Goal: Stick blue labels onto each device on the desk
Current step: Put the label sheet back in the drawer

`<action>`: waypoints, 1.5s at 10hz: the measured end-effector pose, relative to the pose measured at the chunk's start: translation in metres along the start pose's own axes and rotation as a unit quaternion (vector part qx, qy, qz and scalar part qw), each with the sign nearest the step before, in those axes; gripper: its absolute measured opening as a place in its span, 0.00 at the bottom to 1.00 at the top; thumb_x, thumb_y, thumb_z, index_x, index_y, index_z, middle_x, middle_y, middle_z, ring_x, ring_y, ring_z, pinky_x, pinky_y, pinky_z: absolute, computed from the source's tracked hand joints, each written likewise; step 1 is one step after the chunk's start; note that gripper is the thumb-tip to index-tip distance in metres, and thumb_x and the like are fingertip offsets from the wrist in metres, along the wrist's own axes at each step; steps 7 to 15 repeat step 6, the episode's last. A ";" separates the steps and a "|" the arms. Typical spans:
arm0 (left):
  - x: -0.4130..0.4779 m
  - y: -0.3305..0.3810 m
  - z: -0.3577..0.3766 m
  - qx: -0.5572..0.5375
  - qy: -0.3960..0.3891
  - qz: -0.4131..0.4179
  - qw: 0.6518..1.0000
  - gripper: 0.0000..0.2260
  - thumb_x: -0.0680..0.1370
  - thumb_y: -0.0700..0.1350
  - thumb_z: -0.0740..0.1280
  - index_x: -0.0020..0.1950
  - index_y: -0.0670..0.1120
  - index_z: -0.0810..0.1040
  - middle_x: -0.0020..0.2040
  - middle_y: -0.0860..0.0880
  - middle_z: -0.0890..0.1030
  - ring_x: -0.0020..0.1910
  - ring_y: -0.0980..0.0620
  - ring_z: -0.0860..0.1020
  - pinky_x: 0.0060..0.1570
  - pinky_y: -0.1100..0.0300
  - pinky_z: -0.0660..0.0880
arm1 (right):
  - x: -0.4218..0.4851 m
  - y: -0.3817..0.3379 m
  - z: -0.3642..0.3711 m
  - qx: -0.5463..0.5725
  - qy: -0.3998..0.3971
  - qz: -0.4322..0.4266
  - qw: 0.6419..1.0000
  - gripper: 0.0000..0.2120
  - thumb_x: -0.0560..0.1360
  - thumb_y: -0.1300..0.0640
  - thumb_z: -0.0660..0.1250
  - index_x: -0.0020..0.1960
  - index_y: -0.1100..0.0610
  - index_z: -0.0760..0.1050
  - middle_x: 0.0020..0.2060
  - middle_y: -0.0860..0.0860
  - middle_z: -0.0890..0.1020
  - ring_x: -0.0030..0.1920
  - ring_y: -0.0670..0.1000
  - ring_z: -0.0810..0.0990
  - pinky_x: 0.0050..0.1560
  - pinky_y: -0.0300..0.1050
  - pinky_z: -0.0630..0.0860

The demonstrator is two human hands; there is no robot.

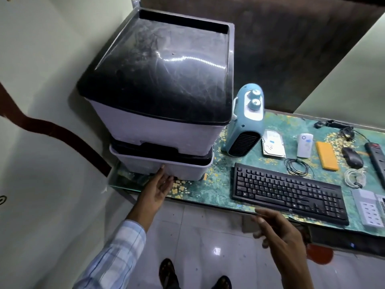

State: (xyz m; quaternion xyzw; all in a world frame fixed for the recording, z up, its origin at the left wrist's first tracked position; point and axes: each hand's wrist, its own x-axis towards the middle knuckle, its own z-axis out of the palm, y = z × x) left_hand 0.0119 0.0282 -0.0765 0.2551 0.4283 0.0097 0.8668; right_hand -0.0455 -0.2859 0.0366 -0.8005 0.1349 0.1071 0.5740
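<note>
Here we look down at a green patterned counter (216,184) crowded with devices. At the left end stands a large grey machine with a dusty black lid (158,84). Our left hand (158,189) reaches to its lower front edge, fingers (161,168) loosely spread, the tips touching the base; whether a label sits under them we cannot tell. Our right hand (280,230) hovers at the counter's near edge, just before the black keyboard (289,189), fingers relaxed and apart, pinching nothing that we can see.

Blue marks, probably labels, already show on the hard drive (273,146) and the white power bank (304,145). A small blue spot also lies at the counter edge below the keyboard, though it is too small to identify.

We see no blue label on the pale blue heater (244,124), the keyboard, the orange power bank (327,155), the mouse (352,157), the black power strip (377,157) or the grey socket block (369,208). In our judgement the task is in its early part, with most devices left to do.
</note>
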 end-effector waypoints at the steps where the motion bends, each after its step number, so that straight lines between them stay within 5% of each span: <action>1: 0.004 0.004 0.010 0.006 0.005 0.002 1.000 0.07 0.80 0.45 0.70 0.53 0.42 0.79 0.56 0.41 0.80 0.57 0.45 0.80 0.61 0.55 0.79 | -0.003 0.010 -0.017 -0.004 0.010 0.014 1.000 0.10 0.79 0.67 0.69 0.52 0.53 0.83 0.42 0.55 0.89 0.32 0.49 0.83 0.31 0.45 0.75; 2: 0.006 0.002 0.010 0.022 0.010 -0.002 1.000 0.06 0.82 0.45 0.68 0.52 0.43 0.79 0.59 0.41 0.79 0.64 0.44 0.77 0.68 0.52 0.74 | -0.003 0.013 -0.025 -0.001 0.014 0.016 1.000 0.10 0.79 0.66 0.69 0.51 0.52 0.83 0.42 0.56 0.88 0.34 0.51 0.83 0.34 0.49 0.75; 4: 0.000 -0.007 0.011 0.097 0.022 0.026 0.995 0.06 0.82 0.44 0.68 0.57 0.44 0.79 0.60 0.41 0.79 0.65 0.44 0.76 0.66 0.52 0.72 | -0.002 0.005 -0.039 0.016 0.013 -0.009 1.000 0.09 0.80 0.66 0.68 0.53 0.54 0.83 0.43 0.54 0.89 0.32 0.49 0.82 0.32 0.44 0.75; 6: -0.039 -0.043 0.017 0.205 0.010 0.097 0.974 0.07 0.80 0.40 0.70 0.57 0.49 0.79 0.53 0.46 0.82 0.56 0.45 0.80 0.46 0.60 0.75 | 0.000 -0.010 -0.075 0.030 -0.004 -0.052 0.998 0.09 0.80 0.68 0.68 0.52 0.57 0.83 0.43 0.54 0.89 0.31 0.45 0.81 0.29 0.34 0.74; 15: -0.039 -0.043 0.017 0.205 0.010 0.097 0.974 0.07 0.80 0.40 0.70 0.57 0.49 0.79 0.53 0.46 0.82 0.56 0.45 0.80 0.46 0.60 0.75 | 0.000 -0.010 -0.075 0.030 -0.004 -0.052 0.998 0.09 0.80 0.68 0.68 0.52 0.57 0.83 0.43 0.54 0.89 0.31 0.45 0.81 0.29 0.34 0.74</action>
